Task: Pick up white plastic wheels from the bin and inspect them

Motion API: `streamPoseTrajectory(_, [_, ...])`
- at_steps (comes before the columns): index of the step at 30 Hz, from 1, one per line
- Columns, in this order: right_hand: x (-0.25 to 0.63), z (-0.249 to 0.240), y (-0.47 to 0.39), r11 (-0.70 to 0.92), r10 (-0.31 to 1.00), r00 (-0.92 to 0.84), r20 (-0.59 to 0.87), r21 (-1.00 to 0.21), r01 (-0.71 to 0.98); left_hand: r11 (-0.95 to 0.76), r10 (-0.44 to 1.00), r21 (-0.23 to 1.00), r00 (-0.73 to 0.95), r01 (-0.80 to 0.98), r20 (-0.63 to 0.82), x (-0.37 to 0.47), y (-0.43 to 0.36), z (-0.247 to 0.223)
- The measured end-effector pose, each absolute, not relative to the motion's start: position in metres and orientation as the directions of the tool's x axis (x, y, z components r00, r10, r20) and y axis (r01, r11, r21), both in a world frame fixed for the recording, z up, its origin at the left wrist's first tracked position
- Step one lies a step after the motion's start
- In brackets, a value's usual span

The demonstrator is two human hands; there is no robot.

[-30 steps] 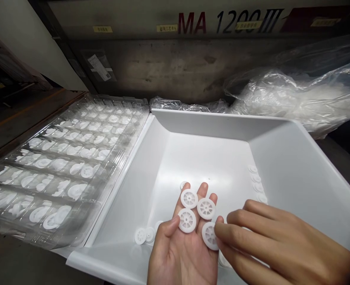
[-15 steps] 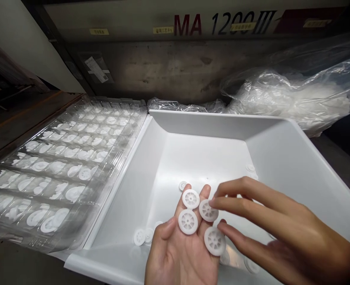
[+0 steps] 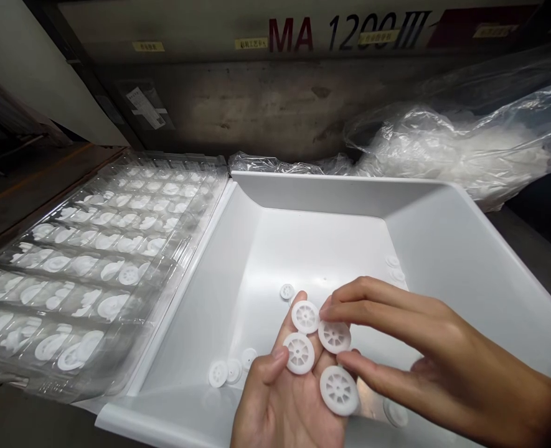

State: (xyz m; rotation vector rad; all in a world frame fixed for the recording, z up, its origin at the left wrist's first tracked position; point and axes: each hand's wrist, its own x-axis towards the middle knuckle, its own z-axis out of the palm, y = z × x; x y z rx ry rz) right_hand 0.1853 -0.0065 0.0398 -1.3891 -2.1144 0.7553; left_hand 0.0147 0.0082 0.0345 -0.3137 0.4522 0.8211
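Wheels [image 3: 299,353], small white spoked plastic discs, are what both hands deal with, though the biggest thing in view is the grey machine [image 3: 275,74] along the back, lettered "MA 1200 III". Below it on the right lies a crumpled clear plastic bag [image 3: 457,149] with white contents. In the middle sits a large white bin [image 3: 466,261], open-topped, its floor nearly bare. To its left, touching its rim, lies a clear blister tray [image 3: 93,261] with rows of pockets, many holding white wheels.

The left hand [image 3: 289,398] is held palm up over the near part of the bin, fingers spread flat, carrying four wheels side by side on fingers and palm. The right hand [image 3: 419,361] reaches in from the right, thumb and forefinger narrowed to a pinch around one wheel [image 3: 334,336] on the left fingers; whether it actually grips it I cannot tell.

On the bin floor lie loose wheels [image 3: 226,372] near the left wall, one small one [image 3: 287,291] just beyond the left fingertips, and a few [image 3: 395,267] by the right wall.
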Motion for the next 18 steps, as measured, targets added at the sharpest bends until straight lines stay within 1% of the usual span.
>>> streamPoseTrajectory(5, [0.181,0.042,-0.008,0.373,0.92,-0.343,0.191,-0.695,0.615,0.71,0.623,0.032,0.607,-0.703,-0.493,0.013,0.006,0.022])
streamPoseTrajectory(7, [0.177,0.042,-0.009,0.4,0.912,-0.333,0.238,-0.692,0.601,0.716,0.625,0.053,0.605,-0.696,-0.493,0.012,0.004,0.018])
streamPoseTrajectory(9, [0.173,0.04,-0.01,0.44,0.898,-0.311,0.311,-0.661,0.608,0.714,0.641,0.074,0.607,-0.696,-0.47,0.01,0.002,0.016])
streamPoseTrajectory(12, [0.169,0.037,-0.012,0.483,0.87,-0.275,0.409,-0.595,0.642,0.711,0.673,0.112,0.625,-0.695,-0.394,0.009,0.0,0.017])
streamPoseTrajectory(15, [0.166,0.035,-0.013,0.493,0.854,-0.252,0.455,-0.553,0.672,0.69,0.707,0.125,0.628,-0.713,-0.326,0.008,-0.001,0.016])
streamPoseTrajectory(18, [0.163,0.035,-0.012,0.498,0.846,-0.248,0.472,-0.533,0.684,0.689,0.711,0.152,0.622,-0.708,-0.327,0.007,-0.001,0.015])
